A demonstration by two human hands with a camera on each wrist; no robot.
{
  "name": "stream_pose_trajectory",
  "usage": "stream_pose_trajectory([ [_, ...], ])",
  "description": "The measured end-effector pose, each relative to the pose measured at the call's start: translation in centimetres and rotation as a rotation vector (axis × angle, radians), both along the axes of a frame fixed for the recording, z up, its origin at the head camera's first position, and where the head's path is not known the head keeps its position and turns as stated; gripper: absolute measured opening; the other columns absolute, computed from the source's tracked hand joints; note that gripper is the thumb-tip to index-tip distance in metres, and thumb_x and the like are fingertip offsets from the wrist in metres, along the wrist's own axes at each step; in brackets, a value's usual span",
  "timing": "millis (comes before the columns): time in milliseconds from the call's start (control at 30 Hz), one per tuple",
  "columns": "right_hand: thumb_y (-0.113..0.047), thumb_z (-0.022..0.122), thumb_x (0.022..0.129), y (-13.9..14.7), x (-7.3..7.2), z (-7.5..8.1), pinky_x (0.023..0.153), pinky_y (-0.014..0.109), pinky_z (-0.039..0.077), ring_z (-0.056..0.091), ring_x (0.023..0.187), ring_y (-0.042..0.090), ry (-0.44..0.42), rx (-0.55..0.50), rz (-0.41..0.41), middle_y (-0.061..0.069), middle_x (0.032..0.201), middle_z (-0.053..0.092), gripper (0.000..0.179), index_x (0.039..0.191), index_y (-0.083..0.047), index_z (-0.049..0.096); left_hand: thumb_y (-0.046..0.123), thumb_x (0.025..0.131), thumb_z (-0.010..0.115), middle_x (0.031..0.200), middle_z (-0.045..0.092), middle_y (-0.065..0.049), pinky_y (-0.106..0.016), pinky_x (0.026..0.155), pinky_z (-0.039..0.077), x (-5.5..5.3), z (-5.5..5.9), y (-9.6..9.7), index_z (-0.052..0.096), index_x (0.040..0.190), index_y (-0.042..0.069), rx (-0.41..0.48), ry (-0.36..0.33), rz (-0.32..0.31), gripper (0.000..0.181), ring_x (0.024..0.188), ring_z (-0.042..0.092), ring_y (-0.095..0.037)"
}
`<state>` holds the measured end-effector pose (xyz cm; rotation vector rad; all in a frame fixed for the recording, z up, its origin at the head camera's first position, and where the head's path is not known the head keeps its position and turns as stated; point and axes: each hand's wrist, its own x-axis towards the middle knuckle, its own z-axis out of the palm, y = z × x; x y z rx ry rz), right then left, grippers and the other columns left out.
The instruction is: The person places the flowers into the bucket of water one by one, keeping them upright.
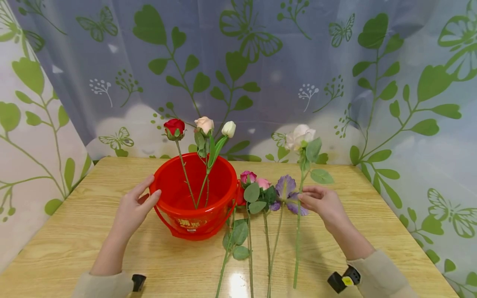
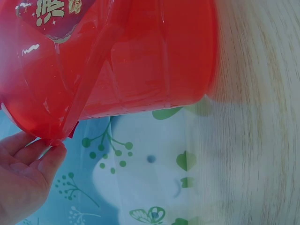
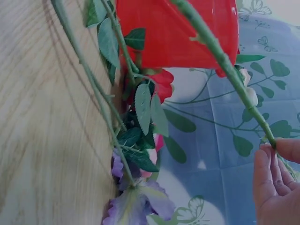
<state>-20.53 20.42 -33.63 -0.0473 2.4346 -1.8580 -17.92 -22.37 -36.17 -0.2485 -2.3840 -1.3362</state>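
A red plastic bucket [image 1: 193, 223] stands on the table with three artificial flowers in it: a red rose [image 1: 174, 128], a peach rose [image 1: 204, 124] and a white tulip [image 1: 229, 129]. My left hand [image 1: 132, 207] pinches the bucket's left rim between thumb and fingers, beside the handle [image 2: 89, 75]. To the bucket's right, my right hand [image 1: 324, 205] holds a pale white flower [image 1: 300, 137] upright by its green stem [image 3: 220, 61], between thumb and fingertips. The lower end of that stem hangs free above the table.
Several more flowers lie on the wooden table [image 1: 156, 256] between bucket and right hand: a purple iris [image 1: 286, 188], a magenta rose [image 1: 247, 177], a pink one [image 1: 263, 183] and a red one [image 3: 163, 85]. Behind hangs a curtain [image 1: 261, 82] with leaves and butterflies.
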Motion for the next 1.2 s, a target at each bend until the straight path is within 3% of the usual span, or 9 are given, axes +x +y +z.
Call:
stream_pose_trajectory([
  [700, -0.004, 0.059, 0.084, -3.9, -0.1, 3.1, 0.069, 0.023, 0.052, 0.059, 0.074, 0.01, 0.153, -0.088, 0.064, 0.001, 0.082, 0.058, 0.033, 0.109, 0.015, 0.047, 0.017, 0.087, 0.058, 0.129, 0.042, -0.02, -0.037, 0.083, 0.042, 0.1, 0.1, 0.0, 0.041, 0.128, -0.007, -0.007, 0.0, -0.001, 0.05, 0.119, 0.038, -0.032],
  [1200, -0.002, 0.058, 0.084, -6.2, 0.0, 4.6, 0.073, 0.029, 0.052, 0.06, 0.076, 0.01, 0.22, -0.154, 0.096, 0.002, 0.082, 0.058, 0.026, 0.106, 0.011, 0.051, 0.017, 0.087, 0.058, 0.13, 0.042, -0.02, -0.03, 0.082, 0.042, 0.1, 0.1, 0.0, 0.041, 0.129, -0.006, -0.005, -0.001, -0.004, 0.051, 0.119, 0.038, -0.031],
])
